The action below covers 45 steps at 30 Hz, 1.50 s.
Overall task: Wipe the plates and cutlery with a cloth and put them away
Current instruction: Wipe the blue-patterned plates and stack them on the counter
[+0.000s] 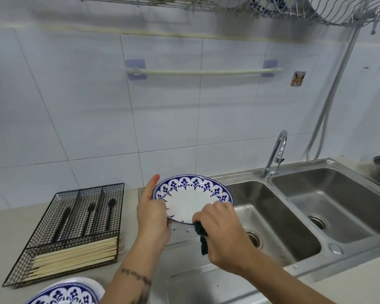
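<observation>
Fig.: left hand (pixel 150 212) grips round white blue-patterned ceramic plate (pixel 192 199) by rim, tilted over steel sink (pixel 279 218); right hand (pixel 223 233) clutches dark cloth (pixel 202 240) at lower edge. Best: steady plate w/ left, wipe full face.

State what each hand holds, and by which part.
Left hand grips the plate by its left rim. Right hand grips a dark cloth, bunched, against the plate's lower rim.

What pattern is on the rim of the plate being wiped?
A dark blue floral scallop pattern on white, circling the plate; the centre is plain white. Head view shows it.
</observation>
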### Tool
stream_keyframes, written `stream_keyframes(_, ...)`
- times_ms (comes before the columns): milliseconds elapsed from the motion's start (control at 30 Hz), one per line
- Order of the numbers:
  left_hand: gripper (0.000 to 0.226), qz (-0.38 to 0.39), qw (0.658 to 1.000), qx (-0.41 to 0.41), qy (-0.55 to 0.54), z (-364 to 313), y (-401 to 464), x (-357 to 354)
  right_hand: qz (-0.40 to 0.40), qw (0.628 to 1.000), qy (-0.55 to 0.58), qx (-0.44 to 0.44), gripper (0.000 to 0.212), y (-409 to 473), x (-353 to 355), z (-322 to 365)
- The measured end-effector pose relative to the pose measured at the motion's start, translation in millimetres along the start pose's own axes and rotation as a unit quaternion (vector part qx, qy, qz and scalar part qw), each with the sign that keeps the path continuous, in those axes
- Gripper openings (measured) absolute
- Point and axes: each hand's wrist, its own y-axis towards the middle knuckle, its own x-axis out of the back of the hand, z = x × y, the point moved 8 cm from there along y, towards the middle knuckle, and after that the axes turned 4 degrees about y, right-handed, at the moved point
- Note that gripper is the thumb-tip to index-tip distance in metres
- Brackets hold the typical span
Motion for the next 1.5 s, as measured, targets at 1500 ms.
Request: stream_keyframes(1500, 0.041, -0.245, 0.968, -0.016, -0.047, 1.0, -83.5, 172.9, 0.263, 0.934, 0.24, 0.029, 0.047, 23.8, -117.7, 65.7)
